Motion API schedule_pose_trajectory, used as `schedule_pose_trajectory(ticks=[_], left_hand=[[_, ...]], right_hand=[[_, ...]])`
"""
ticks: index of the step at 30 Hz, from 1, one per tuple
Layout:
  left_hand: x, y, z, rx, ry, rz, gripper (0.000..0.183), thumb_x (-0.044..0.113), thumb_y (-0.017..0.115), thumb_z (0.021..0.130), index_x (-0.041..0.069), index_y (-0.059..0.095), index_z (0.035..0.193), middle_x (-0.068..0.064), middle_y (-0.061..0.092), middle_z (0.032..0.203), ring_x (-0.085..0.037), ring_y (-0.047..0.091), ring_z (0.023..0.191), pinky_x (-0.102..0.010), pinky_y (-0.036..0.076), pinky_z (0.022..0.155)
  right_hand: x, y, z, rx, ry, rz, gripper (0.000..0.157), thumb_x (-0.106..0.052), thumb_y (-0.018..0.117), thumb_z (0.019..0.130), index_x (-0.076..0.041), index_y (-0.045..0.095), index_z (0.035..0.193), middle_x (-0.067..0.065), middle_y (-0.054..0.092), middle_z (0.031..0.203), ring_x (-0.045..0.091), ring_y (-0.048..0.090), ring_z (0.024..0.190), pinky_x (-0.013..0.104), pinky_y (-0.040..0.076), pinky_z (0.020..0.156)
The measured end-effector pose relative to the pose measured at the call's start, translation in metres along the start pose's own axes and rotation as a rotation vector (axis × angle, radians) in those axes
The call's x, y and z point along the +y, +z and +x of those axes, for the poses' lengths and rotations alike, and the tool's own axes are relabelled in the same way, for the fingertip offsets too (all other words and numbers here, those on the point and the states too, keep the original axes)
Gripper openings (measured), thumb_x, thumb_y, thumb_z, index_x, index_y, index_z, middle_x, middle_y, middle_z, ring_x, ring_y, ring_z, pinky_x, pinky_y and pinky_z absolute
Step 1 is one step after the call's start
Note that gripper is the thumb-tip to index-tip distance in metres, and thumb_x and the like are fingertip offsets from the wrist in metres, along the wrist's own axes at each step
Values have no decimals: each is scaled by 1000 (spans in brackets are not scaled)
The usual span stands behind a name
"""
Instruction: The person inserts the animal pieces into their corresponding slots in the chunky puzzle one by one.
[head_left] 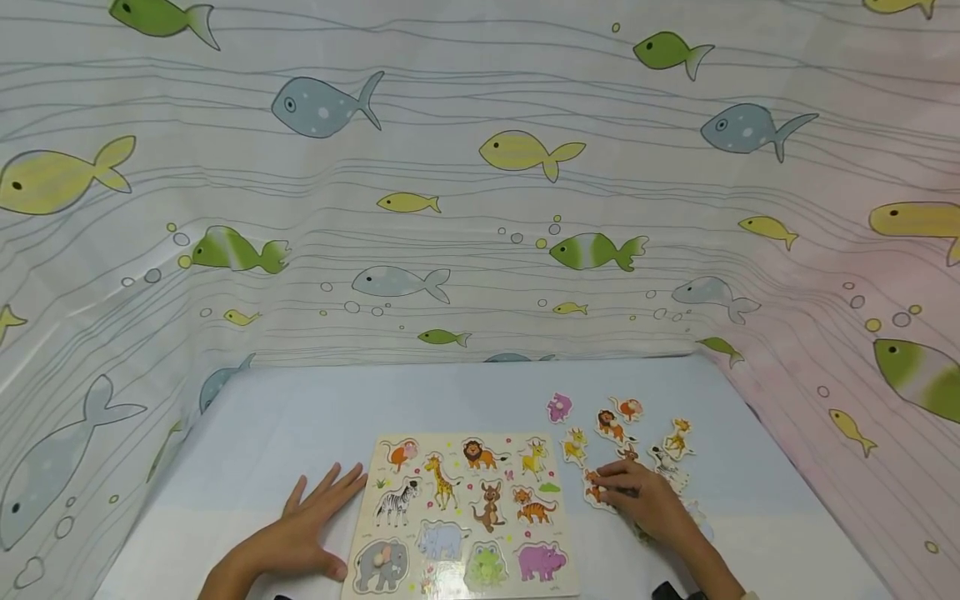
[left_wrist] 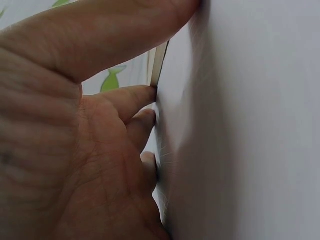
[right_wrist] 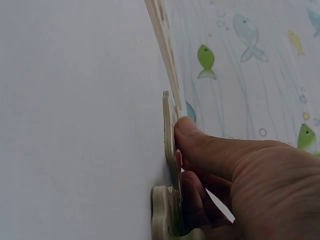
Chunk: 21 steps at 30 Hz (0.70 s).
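A wooden animal puzzle board [head_left: 465,442] lies on the table in front of me. My left hand [head_left: 303,529] rests beside its left edge, fingers spread and fingertips on the table, thumb right at the board's edge. To the right of the board, my right hand [head_left: 645,500] pinches an orange tiger puzzle piece [head_left: 595,490] between thumb and fingers. The right wrist view shows this piece [right_wrist: 168,127] edge-on, close to the table, behind another wooden piece [right_wrist: 159,212]. An elephant piece [head_left: 390,575] with a knob sits in its recess at the board's lower left.
Loose pieces lie around my right hand: a purple hippo [head_left: 558,407], an antelope [head_left: 574,447], a lion [head_left: 611,426], a monkey [head_left: 630,408], a giraffe [head_left: 678,437] and a zebra [head_left: 669,468]. A kangaroo piece [head_left: 628,452] is partly covered by the hand. A fish-patterned curtain [head_left: 465,250] surrounds the table.
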<state>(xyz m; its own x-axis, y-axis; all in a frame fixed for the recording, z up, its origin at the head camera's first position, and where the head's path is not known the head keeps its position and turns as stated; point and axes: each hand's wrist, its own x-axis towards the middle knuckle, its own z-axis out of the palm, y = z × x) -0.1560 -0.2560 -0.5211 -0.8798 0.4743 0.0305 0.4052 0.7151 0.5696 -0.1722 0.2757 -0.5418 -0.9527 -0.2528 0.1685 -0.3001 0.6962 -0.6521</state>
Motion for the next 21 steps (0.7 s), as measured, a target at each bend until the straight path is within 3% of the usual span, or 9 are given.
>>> schedule_pose_trajectory(ticks=[3, 5, 10, 16, 21], left_hand=[[1, 0, 1, -13, -24, -4, 120, 65, 73, 44, 19, 31, 146, -10, 24, 154, -43, 7, 142, -60, -19, 108], [1, 0, 2, -18, -36, -3, 120, 65, 73, 43, 19, 31, 146, -9, 24, 154, -48, 9, 139, -60, -19, 108], [2, -2, 0, -16, -36, -3, 120, 64, 73, 44, 19, 31, 146, -10, 24, 154, -47, 9, 140, -60, -19, 108], [4, -2, -1, -14, -19, -12, 118, 64, 73, 46, 18, 31, 146, -10, 24, 154, -33, 3, 145, -61, -17, 108], [5, -4, -1, -15, -12, -18, 116, 63, 73, 48, 18, 30, 146, -11, 23, 154, -41, 6, 143, -62, -17, 107]], right_hand=[[-2, 0, 0, -1, -3, -1, 22, -30, 67, 82, -26, 71, 104, -11, 63, 111, 11, 63, 97, 20, 53, 74], [-3, 0, 0, -1, -16, -7, 22, -29, 67, 83, -26, 71, 105, -10, 63, 111, 11, 63, 97, 19, 53, 73], [-7, 0, 2, 4, -41, -54, 22, -27, 67, 82, -26, 71, 104, -10, 64, 112, 11, 64, 97, 19, 53, 74], [-10, -1, 1, 28, -74, -79, 22, -24, 68, 82, -23, 72, 103, -7, 65, 111, 11, 65, 93, 19, 53, 71], [-14, -4, 3, 53, -116, -43, 22, -16, 70, 80, -19, 72, 102, -3, 65, 111, 10, 65, 90, 19, 53, 68]])
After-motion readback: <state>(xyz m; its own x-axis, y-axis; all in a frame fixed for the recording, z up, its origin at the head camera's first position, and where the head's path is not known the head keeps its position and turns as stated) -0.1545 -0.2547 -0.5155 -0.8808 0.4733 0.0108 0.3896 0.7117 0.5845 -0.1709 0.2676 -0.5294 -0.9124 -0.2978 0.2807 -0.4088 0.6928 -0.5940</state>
